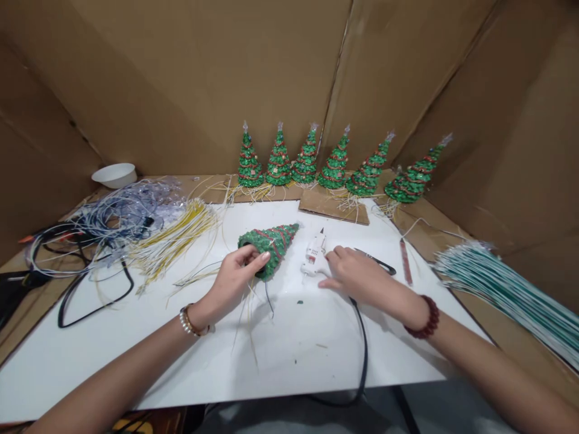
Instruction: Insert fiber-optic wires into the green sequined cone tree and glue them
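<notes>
My left hand (pixel 244 268) grips a small green Christmas tree (pixel 275 244) by the rim of its base, with the fingers partly inside. The tree lies tilted on its side, its tip pointing right and away from me, with a red garland round it. Thin wires hang below its base. My right hand (pixel 357 274) is closed around the handle of a white glue gun (pixel 315 250), whose dark nozzle points away from me. The palm hides part of the handle. A black cord (pixel 364 349) runs from under this hand towards the table's front edge.
Several finished-looking trees (pixel 335 169) stand along the back cardboard wall. Yellow and white wires (pixel 176 235) and tangled clear wiring (pixel 122 211) lie left, near a white bowl (pixel 115 175). Black snips (pixel 382 264), a red stick (pixel 406 262) and green-white wires (pixel 502 295) lie right.
</notes>
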Available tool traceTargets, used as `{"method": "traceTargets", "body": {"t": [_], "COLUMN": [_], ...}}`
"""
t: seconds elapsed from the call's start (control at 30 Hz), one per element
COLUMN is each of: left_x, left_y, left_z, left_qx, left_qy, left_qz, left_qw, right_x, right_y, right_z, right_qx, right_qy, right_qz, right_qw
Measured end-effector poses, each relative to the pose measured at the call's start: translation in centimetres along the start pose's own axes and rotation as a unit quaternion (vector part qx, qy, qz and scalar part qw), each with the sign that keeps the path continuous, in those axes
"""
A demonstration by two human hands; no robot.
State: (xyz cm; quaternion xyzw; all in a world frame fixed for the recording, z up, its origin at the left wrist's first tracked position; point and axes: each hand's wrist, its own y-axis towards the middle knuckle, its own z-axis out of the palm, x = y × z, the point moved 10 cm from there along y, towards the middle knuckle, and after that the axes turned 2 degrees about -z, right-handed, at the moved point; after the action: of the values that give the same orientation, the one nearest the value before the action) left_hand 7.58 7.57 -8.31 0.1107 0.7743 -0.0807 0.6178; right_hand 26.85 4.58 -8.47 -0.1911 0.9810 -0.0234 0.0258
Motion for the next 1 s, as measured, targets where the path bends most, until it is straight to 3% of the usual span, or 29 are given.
{"method": "traceTargets", "body": {"t": [0.13, 0.23, 0.37, 0.47, 0.6, 0.77, 1.0], "left_x": [-0.2, -0.5, -0.8, -0.7, -0.7, -0.6, -0.7], "left_y": [0.0, 0.0, -0.1, -0.1, -0.1, -0.1, -0.3], "left_z": [0.0, 0.1, 0.0, 0.2, 0.5, 0.3, 0.4], "left_qx": [0.006, 0.013, 0.013, 0.021, 0.034, 0.023, 0.028], "left_qy": [-0.019, -0.012, 0.003, 0.000, -0.003, 0.024, 0.017], "left_qz": [0.002, -0.002, -0.006, -0.015, -0.017, -0.015, 0.001], "left_qw": [1.000, 1.000, 1.000, 1.000, 0.999, 0.999, 0.999], "right_x": [0.2, -0.7, -0.9, 1.1, 4.1, 5.1, 5.2], "right_y": [-0.6, -0.8, -3.3, -5.2, -5.6, -4.2, -4.0], "right_z": [1.3, 0.3, -3.5, -4.8, -4.4, -2.9, -2.4], "right_qx": [-0.047, -0.112, -0.313, -0.387, -0.370, -0.325, -0.324], "right_qy": [0.016, 0.103, 0.231, 0.250, 0.225, 0.189, 0.161], "right_qz": [-0.020, -0.017, -0.055, -0.140, -0.235, -0.226, -0.218], "right_qw": [0.999, 0.988, 0.920, 0.877, 0.870, 0.899, 0.906]}}
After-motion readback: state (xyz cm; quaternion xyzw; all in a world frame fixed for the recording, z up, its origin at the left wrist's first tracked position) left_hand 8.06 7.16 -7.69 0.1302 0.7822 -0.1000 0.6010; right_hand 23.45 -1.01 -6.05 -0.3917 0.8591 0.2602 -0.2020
